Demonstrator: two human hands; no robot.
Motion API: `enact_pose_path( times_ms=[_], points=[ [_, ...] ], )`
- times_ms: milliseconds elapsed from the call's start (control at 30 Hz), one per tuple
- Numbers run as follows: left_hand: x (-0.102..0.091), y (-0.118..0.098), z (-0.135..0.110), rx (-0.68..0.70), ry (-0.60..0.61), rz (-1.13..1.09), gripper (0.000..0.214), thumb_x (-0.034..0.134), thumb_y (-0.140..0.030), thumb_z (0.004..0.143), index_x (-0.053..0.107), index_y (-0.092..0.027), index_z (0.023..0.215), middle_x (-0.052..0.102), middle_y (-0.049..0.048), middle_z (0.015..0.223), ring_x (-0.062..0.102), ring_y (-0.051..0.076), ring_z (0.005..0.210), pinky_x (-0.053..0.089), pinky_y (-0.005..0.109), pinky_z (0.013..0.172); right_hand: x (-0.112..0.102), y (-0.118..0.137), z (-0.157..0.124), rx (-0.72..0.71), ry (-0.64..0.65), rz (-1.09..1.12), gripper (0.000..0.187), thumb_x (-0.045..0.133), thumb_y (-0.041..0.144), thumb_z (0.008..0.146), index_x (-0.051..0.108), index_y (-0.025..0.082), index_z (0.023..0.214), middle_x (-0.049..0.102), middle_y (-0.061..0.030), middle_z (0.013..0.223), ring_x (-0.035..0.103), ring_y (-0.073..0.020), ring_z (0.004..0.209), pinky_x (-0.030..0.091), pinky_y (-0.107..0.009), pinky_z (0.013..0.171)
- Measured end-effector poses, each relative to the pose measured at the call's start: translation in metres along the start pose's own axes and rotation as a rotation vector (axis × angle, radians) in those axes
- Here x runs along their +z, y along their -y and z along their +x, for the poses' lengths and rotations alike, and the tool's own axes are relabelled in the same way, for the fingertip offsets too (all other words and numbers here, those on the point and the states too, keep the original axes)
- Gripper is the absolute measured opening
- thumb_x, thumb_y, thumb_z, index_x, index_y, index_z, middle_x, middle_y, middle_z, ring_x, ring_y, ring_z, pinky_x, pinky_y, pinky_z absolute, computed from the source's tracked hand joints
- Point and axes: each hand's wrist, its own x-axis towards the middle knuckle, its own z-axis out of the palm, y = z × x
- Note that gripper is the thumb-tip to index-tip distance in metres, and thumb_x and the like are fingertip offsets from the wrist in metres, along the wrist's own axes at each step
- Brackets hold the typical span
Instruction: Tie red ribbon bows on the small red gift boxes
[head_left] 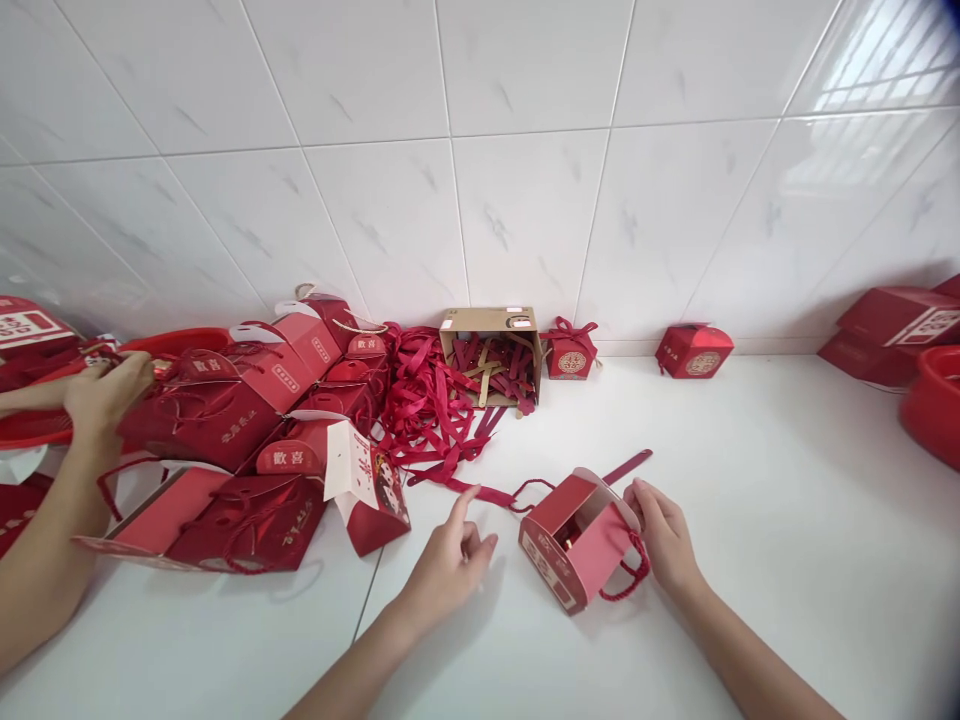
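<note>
Head view: open red box (551, 568) between hands (448, 560)

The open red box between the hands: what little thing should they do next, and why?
I'd probably bring the left hand over to steady the red box. The box gapes open at the top, and the right hand is already at its edge, while the left hand looks empty and is apart from it.
</note>
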Motion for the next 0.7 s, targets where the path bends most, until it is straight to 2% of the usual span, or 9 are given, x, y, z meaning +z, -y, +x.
enact_pose_path(
  times_ms=[100, 233, 300, 367, 433, 500, 567, 633, 700],
  points=[
    [0.006, 0.018, 0.025, 0.110, -0.222, 0.262, 0.037, 0.050, -0.031, 0.085, 0.059, -0.018, 0.119, 0.046, -0.0062, 0.051, 0.045, 0.015, 0.050, 0.037, 0.028, 0.057, -0.005, 0.002, 0.003, -0.092, 0.028, -0.057, 0.047, 0.042, 0.054, 0.092, 0.046, 0.021, 0.059, 0.038, 0.0036, 0.053, 0.033, -0.0132, 0.053, 0.029, -0.028, 0.052],
    [0.010, 0.026, 0.038, 0.210, -0.322, 0.307, 0.015, 0.054, -0.030, 0.084, 0.067, -0.021, 0.082, 0.056, 0.0015, 0.063, 0.052, 0.021, 0.064, 0.039, 0.037, 0.071, -0.007, 0.006, 0.004, -0.130, 0.064, -0.066, 0.044, 0.041, 0.052, 0.092, 0.052, 0.020, 0.063, 0.042, 0.0023, 0.056, 0.037, -0.0142, 0.055, 0.033, -0.029, 0.056],
    [0.006, 0.018, 0.030, 0.259, -0.361, 0.279, 0.018, 0.053, -0.032, 0.086, 0.063, -0.022, 0.075, 0.061, 0.0062, 0.080, 0.054, 0.025, 0.082, 0.039, 0.041, 0.080, -0.008, 0.009, 0.003, -0.145, 0.073, -0.067, 0.042, 0.042, 0.051, 0.092, 0.054, 0.020, 0.065, 0.044, 0.0017, 0.058, 0.039, -0.0145, 0.057, 0.034, -0.029, 0.057],
    [-0.002, 0.003, 0.011, 0.305, -0.412, 0.232, 0.018, 0.047, -0.033, 0.090, 0.059, -0.022, 0.081, 0.060, 0.0088, 0.095, 0.052, 0.027, 0.097, 0.038, 0.043, 0.088, -0.010, 0.014, 0.001, -0.161, 0.070, -0.066, 0.040, 0.044, 0.049, 0.091, 0.055, 0.021, 0.066, 0.046, 0.0010, 0.060, 0.041, -0.0149, 0.059, 0.036, -0.029, 0.059],
    [-0.011, -0.015, -0.016, 0.347, -0.442, 0.110, 0.020, 0.036, -0.032, 0.095, 0.052, -0.022, 0.090, 0.060, 0.0081, 0.096, 0.054, 0.023, 0.096, 0.041, 0.040, 0.086, -0.014, 0.023, -0.006, -0.233, 0.047, -0.073, 0.037, 0.045, 0.046, 0.092, 0.056, 0.021, 0.067, 0.047, 0.0002, 0.064, 0.044, -0.0157, 0.062, 0.038, -0.030, 0.061],
    [-0.018, -0.033, -0.043, 0.393, -0.349, -0.287, 0.019, 0.034, -0.033, 0.097, 0.049, -0.023, 0.091, 0.057, 0.0017, 0.073, 0.053, 0.017, 0.070, 0.044, 0.033, 0.071, -0.017, 0.035, -0.017, -0.396, 0.031, -0.114, 0.032, 0.045, 0.039, 0.093, 0.057, 0.021, 0.070, 0.050, -0.0012, 0.069, 0.048, -0.0167, 0.067, 0.040, -0.031, 0.064],
    [-0.020, -0.047, -0.061, 0.412, -0.266, -0.524, 0.022, 0.038, -0.038, 0.096, 0.049, -0.022, 0.085, 0.044, -0.0034, 0.056, 0.042, 0.013, 0.052, 0.038, 0.027, 0.056, -0.017, 0.048, -0.031, -0.603, 0.058, -0.200, 0.026, 0.044, 0.030, 0.094, 0.061, 0.022, 0.077, 0.053, -0.0030, 0.076, 0.051, -0.0176, 0.072, 0.041, -0.032, 0.064],
    [-0.014, -0.056, -0.065, 0.239, -0.207, -0.550, 0.027, 0.044, -0.043, 0.093, 0.052, -0.020, 0.082, 0.035, -0.0056, 0.053, 0.033, 0.010, 0.048, 0.030, 0.023, 0.049, -0.013, 0.060, -0.044, -0.764, 0.115, -0.324, 0.020, 0.045, 0.021, 0.093, 0.064, 0.023, 0.087, 0.055, -0.0048, 0.082, 0.054, -0.0190, 0.077, 0.043, -0.034, 0.067],
    [-0.001, -0.060, -0.059, 0.037, -0.135, -0.485, 0.030, 0.050, -0.047, 0.089, 0.053, -0.018, 0.080, 0.031, -0.0065, 0.055, 0.028, 0.008, 0.048, 0.024, 0.021, 0.046, -0.005, 0.067, -0.053, -0.855, 0.159, -0.471, 0.019, 0.048, 0.017, 0.091, 0.064, 0.024, 0.096, 0.058, -0.0062, 0.088, 0.056, -0.0206, 0.082, 0.043, -0.038, 0.073]
  ],
)
